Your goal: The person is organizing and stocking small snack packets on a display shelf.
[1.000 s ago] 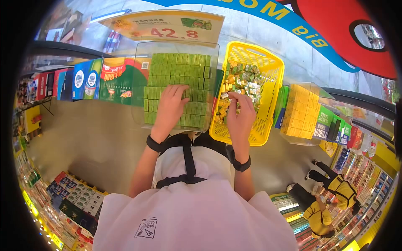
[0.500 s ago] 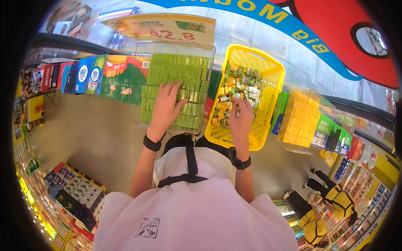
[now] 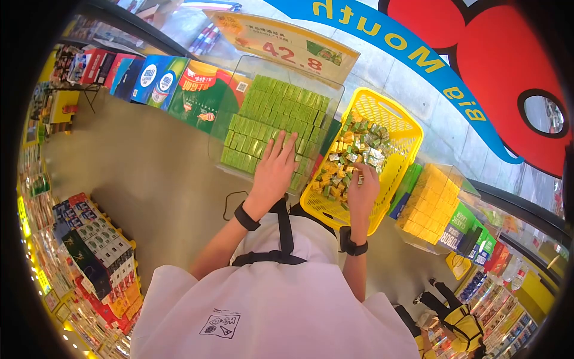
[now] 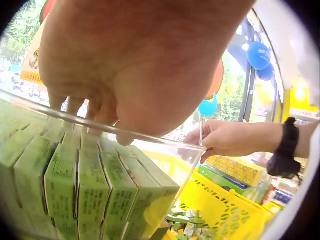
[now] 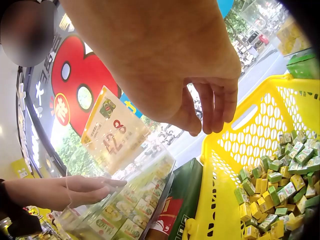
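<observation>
My left hand (image 3: pixel 276 166) lies over rows of small green boxes (image 3: pixel 281 102) standing in a clear acrylic bin (image 3: pixel 338 99). Its fingers reach out across the box tops, and in the left wrist view the fingertips are down behind the bin's rim. My right hand (image 3: pixel 365 186) hovers over a yellow plastic basket (image 3: pixel 411 139) filled with a loose heap of small green, yellow and white boxes (image 3: pixel 335 173). In the right wrist view its fingers hang loosely bent above the basket's edge, with nothing between fingers and thumb.
A price sign (image 3: pixel 287 45) stands behind the bin. Beer cartons (image 3: pixel 194 93) line the left side. To the right is another clear bin of yellow boxes (image 3: pixel 431 197). Two people in yellow vests (image 3: pixel 463 326) are at the lower right, near shelves.
The head view has turned, so bin and basket appear shifted right and tilted. My left hand has slid toward the bin's near right part; my right hand stays over the basket.
</observation>
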`<action>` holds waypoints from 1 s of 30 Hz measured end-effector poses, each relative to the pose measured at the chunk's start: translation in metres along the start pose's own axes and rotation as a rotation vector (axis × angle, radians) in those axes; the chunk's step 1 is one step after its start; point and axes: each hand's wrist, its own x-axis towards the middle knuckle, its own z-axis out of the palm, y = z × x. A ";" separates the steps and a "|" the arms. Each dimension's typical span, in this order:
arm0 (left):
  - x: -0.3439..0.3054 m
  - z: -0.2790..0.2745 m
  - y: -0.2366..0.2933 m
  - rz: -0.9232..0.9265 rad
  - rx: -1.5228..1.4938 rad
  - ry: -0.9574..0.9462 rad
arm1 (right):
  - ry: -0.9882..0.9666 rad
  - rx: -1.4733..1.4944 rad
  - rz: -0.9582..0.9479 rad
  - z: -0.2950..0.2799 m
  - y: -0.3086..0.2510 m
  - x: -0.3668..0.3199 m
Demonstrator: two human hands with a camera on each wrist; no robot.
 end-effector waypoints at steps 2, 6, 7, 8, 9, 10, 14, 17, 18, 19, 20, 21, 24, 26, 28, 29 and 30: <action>0.001 0.003 0.001 -0.011 -0.010 0.002 | -0.013 -0.004 -0.007 0.000 0.002 -0.001; 0.002 -0.006 0.006 -0.023 -0.089 0.037 | -0.036 -0.011 0.013 -0.003 0.006 -0.003; 0.002 -0.011 0.009 -0.017 -0.099 0.038 | -0.031 -0.020 -0.005 -0.005 0.006 -0.004; 0.000 -0.019 0.011 -0.001 -0.148 0.087 | -0.024 -0.031 -0.020 -0.010 0.008 -0.005; 0.000 -0.026 0.015 0.017 -0.198 0.137 | -0.017 -0.098 -0.088 -0.020 0.009 -0.005; -0.001 -0.032 0.020 0.028 -0.214 0.136 | -0.009 -0.115 -0.080 -0.030 0.008 -0.005; -0.013 -0.057 0.060 -0.137 -0.509 0.399 | 0.019 -0.127 -0.082 -0.059 0.019 -0.005; -0.020 -0.065 0.092 0.018 -0.517 0.506 | 0.018 -0.162 -0.080 -0.067 0.032 -0.006; -0.016 -0.059 0.107 0.020 -0.525 0.506 | 0.014 -0.174 -0.095 -0.068 0.041 -0.008; -0.016 -0.051 0.115 0.096 -0.631 0.414 | 0.008 -0.177 -0.110 -0.063 0.045 -0.010; -0.015 -0.039 0.128 0.173 -0.739 0.317 | 0.007 -0.180 -0.106 -0.062 0.055 -0.012; -0.011 -0.021 0.140 0.173 -0.743 0.313 | -0.028 -0.160 -0.111 -0.059 0.066 -0.013; 0.005 0.060 0.149 0.222 -0.820 0.117 | -0.118 -0.169 -0.089 -0.032 0.100 -0.016; 0.010 0.120 0.154 0.181 -0.747 0.018 | -0.175 -0.202 -0.057 -0.015 0.126 -0.019; 0.013 0.158 0.152 0.130 -0.676 -0.098 | -0.322 -0.277 0.007 0.001 0.145 -0.021; 0.016 0.175 0.150 0.080 -0.603 -0.212 | -0.360 -0.290 0.004 0.006 0.152 -0.021; 0.020 0.192 0.150 0.083 -0.605 -0.216 | -0.360 -0.292 0.009 0.011 0.156 -0.020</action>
